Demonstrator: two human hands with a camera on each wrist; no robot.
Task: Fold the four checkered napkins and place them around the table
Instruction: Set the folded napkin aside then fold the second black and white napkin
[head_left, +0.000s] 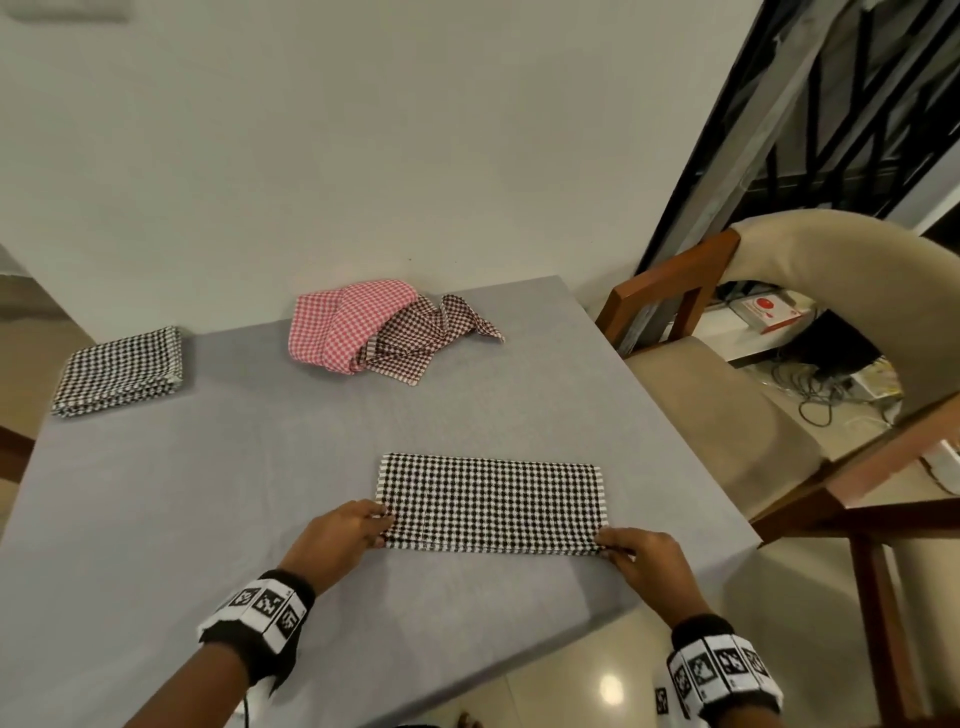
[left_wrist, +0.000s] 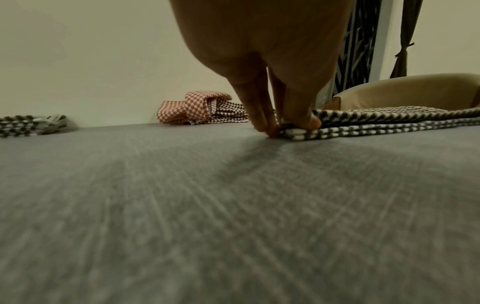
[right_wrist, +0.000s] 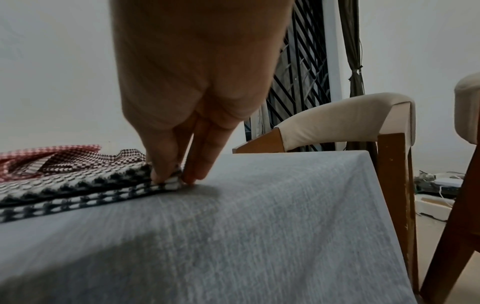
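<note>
Black-and-white napkin (head_left: 491, 501) flat on grey table (head_left: 208, 493), near front edge, folded once into a long double-layered rectangle, layers visible in both wrist views. Left hand (head_left: 340, 538) at near-left corner, thumb on top and fingers (left_wrist: 259, 115) alongside, pinching both layers. Right hand (head_left: 644, 558) at near-right corner, same pinch, fingertips (right_wrist: 197, 170) touching the tablecloth just beside the edge. Judged: second fold pending on this napkin; placement not yet done. Farther back, left: folded black-and-white napkin (head_left: 119, 371), compact stack near far-left corner, apparently finished and placed. Farther back, centre: red-and-white napkin (head_left: 340, 325) and dark brown checkered napkin (head_left: 426, 332), both crumpled, overlapping in one heap by the wall edge, unfolded. Tally as judged: one done, one half-folded, two untouched. Upholstered chair (head_left: 727, 405) beside table on right.
</note>
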